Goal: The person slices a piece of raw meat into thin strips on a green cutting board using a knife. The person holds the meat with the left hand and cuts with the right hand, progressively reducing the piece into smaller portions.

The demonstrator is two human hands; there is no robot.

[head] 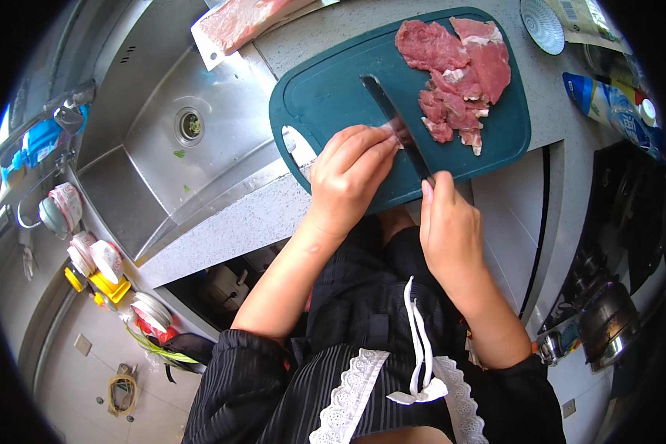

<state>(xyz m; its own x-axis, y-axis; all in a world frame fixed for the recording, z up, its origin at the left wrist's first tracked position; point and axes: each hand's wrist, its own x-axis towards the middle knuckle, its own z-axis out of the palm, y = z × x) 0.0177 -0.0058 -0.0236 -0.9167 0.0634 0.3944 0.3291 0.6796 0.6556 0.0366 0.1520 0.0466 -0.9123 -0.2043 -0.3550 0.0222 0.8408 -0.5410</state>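
A teal plastic cutting board lies on the counter beside the sink. My right hand is closed around the handle of a kitchen knife, whose blade points up and left across the board. Just left of the blade, the bunched fingertips of my left hand press on a small pale piece of meat, mostly hidden under them. Slices of raw red meat with white fat are heaped on the board's right part, apart from the knife.
Left of the board is a steel sink with green scraps at its drain. A slab of raw meat rests at the sink's back edge on a white board. A patterned bowl and a blue-and-white packet stand on the right.
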